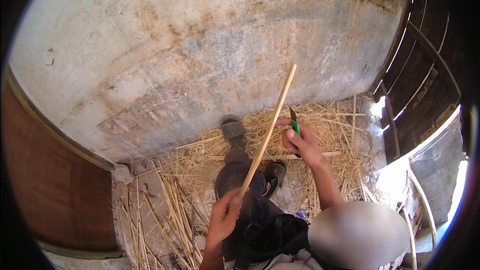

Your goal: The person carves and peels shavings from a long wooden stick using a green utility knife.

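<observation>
My left hand (pixel 225 217) grips the lower end of a long, pale wooden stick (pixel 269 129), which slants up and to the right over my leg. My right hand (pixel 304 145) is closed round a small knife (pixel 295 129) with a green handle, its dark blade pointing upward. The blade stands just right of the stick's upper half and looks apart from it. My right index finger stretches left toward the stick; whether it touches cannot be made out.
Straw-like shavings (pixel 330 132) cover the floor around my shoe (pixel 274 177). Several thin sticks (pixel 175 210) lie at the lower left. A stained wall (pixel 200 55) rises ahead, a brown panel (pixel 55 170) stands left, and dark planks (pixel 425 65) stand right.
</observation>
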{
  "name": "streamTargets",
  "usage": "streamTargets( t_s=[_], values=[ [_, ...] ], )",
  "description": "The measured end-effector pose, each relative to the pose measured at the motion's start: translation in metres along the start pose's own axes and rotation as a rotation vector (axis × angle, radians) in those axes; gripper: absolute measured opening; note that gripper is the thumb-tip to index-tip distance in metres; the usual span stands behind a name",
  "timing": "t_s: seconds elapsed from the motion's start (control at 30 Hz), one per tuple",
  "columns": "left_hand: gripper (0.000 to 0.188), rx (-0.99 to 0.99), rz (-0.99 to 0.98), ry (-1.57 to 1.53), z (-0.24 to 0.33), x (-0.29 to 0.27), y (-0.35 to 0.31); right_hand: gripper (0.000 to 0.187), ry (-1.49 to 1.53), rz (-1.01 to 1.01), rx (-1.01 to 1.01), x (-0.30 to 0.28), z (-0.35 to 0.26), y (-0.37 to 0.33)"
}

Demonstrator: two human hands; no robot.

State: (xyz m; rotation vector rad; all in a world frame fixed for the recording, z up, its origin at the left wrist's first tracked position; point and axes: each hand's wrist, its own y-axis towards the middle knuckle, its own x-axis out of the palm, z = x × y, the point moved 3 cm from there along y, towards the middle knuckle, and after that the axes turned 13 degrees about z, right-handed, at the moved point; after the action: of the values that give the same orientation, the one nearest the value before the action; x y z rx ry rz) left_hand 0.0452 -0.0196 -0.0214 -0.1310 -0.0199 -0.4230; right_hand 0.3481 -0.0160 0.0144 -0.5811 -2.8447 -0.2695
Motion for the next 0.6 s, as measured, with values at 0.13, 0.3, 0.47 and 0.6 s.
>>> streamTargets(
  t_s=[0.13, 0.3, 0.47, 0.6],
  values=[
    [0.031, 0.092, 0.089, 0.106, -0.003, 0.002, -0.001, 0.039, -0.144, 0.06, -0.107, 0.03, -0.006, -0.007],
    [0.033, 0.146, 0.099, 0.136, -0.003, 0.001, -0.001, 0.039, -0.167, 0.06, -0.198, 0.03, -0.001, -0.006],
    [0.031, 0.23, 0.127, 0.202, 0.008, 0.0, 0.002, 0.029, -0.409, 0.089, -0.282, 0.032, -0.009, -0.016],
    [0.031, 0.29, 0.191, 0.245, 0.017, 0.004, 0.007, 0.025, -0.6, 0.008, -0.488, 0.032, 0.002, -0.03]
  ],
)
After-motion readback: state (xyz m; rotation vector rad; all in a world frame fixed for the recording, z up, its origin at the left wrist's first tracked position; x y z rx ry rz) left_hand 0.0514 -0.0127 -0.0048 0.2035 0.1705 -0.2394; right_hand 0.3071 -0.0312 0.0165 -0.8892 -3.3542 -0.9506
